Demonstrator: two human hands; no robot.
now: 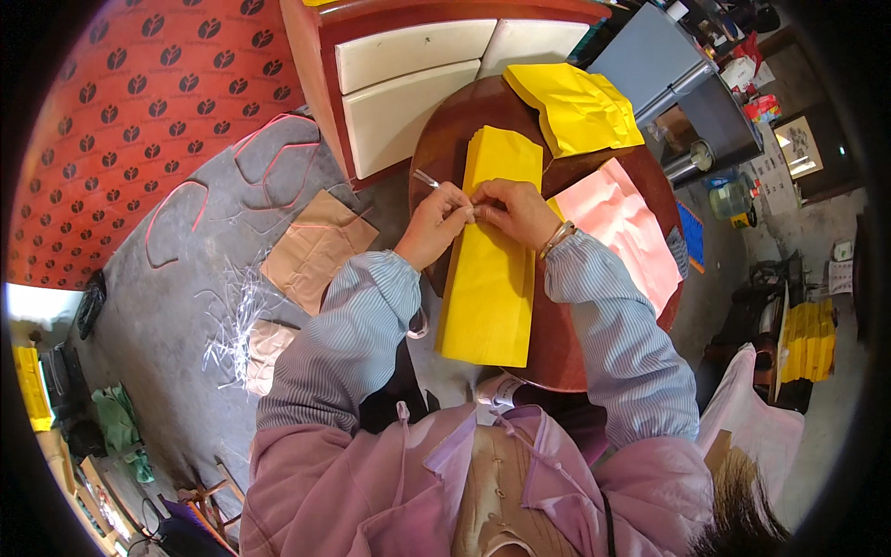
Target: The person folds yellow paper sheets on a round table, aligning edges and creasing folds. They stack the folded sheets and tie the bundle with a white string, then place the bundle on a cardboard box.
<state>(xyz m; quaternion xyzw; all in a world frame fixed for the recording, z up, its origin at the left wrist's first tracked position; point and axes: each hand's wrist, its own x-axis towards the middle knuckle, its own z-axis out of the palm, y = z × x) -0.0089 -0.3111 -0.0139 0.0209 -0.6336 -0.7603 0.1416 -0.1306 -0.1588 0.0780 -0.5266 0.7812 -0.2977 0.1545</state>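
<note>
A long stack of folded yellow paper (pixel 490 306) lies lengthwise on the round dark red table (pixel 557 362), its near end sticking out past the edge. Over its left side, my left hand (pixel 438 221) is closed in a pinch on a thin white strip (pixel 426 177), whose end pokes out above the knuckles. My right hand (pixel 518 212) rests on the paper with thumb and finger pinched, meeting the left fingertips. Whatever the right fingers grip is too small to make out. A bracelet (pixel 558 239) circles my right wrist.
Crumpled yellow paper (pixel 580 111) and a pink sheet (pixel 626 232) lie on the table. A cabinet (pixel 408 102) stands behind it. On the floor at left are brown paper (pixel 320 246), a heap of white strips (pixel 239 325) and red cords (pixel 200 209).
</note>
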